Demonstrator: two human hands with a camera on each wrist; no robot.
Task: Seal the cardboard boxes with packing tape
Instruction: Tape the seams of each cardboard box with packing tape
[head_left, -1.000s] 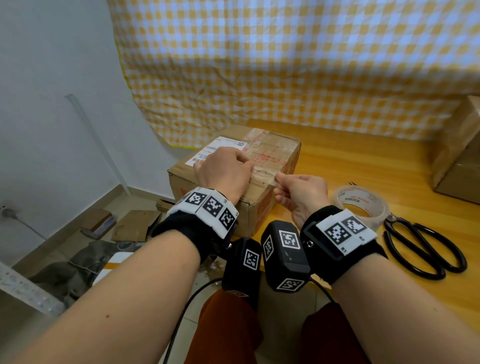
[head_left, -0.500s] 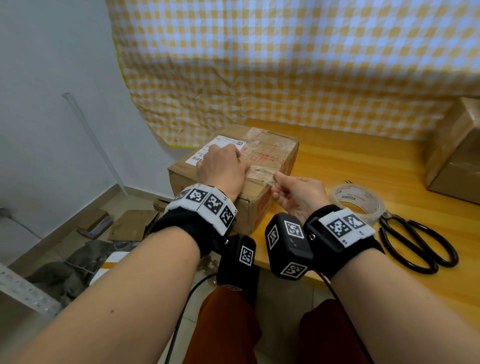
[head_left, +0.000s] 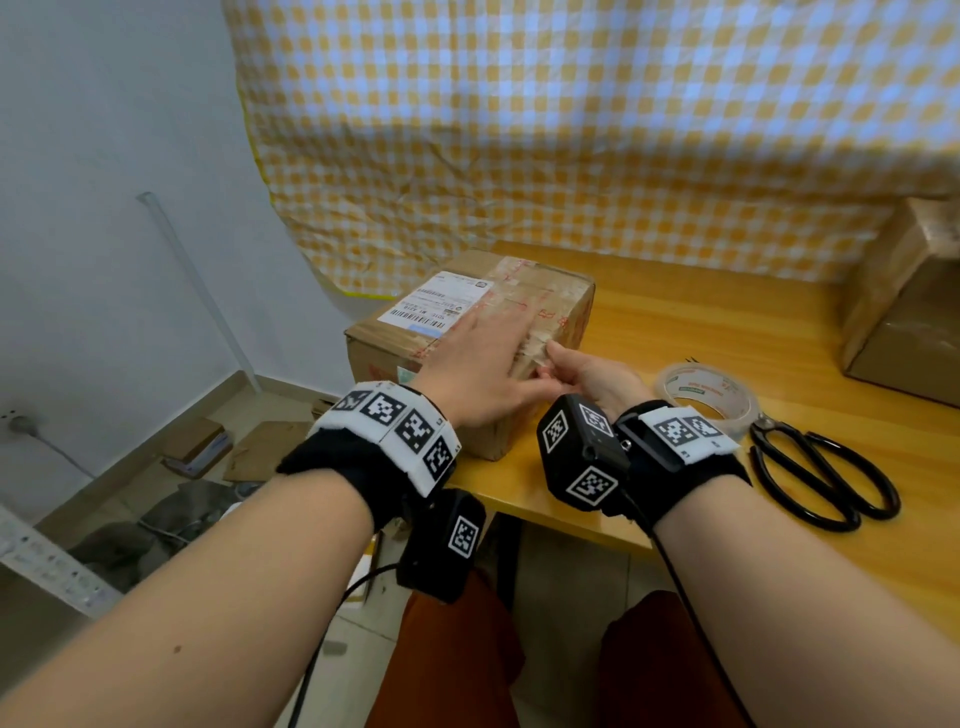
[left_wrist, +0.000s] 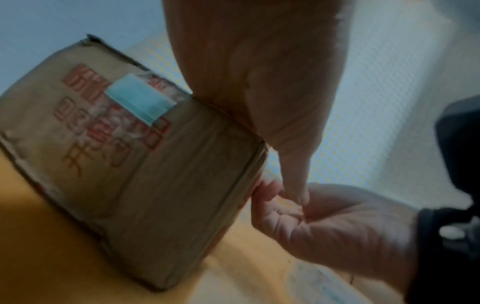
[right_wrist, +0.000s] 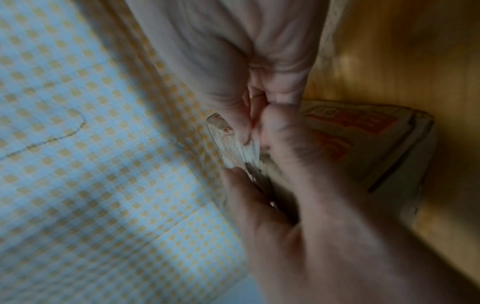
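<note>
Basically: left hand (head_left: 480, 364) flat, pressing box (head_left: 558, 291); right hand (head_left: 592, 376) pinching flimsy, sticky tape (right_wrist: 228, 148) end. Stiff cardboard; grip edges.

2 boxes (head_left: 540, 306) (head_left: 898, 306), 1 tape roll (head_left: 709, 397), 1 scissors (head_left: 826, 478).

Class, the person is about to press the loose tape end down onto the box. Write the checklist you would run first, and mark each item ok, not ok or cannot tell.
1. Box steadied: ok. The left hand lies flat, fingers straight, on top of the cardboard box.
2. Tape end held: ok. The right hand pinches the clear tape strip at the box's near right edge.
3. Strip cut free of the tape roll: cannot tell.
4. Strip smooth: not ok; it looks crumpled in the right wrist view.
5. Scissors within reach: ok, lying beside the roll.
</note>
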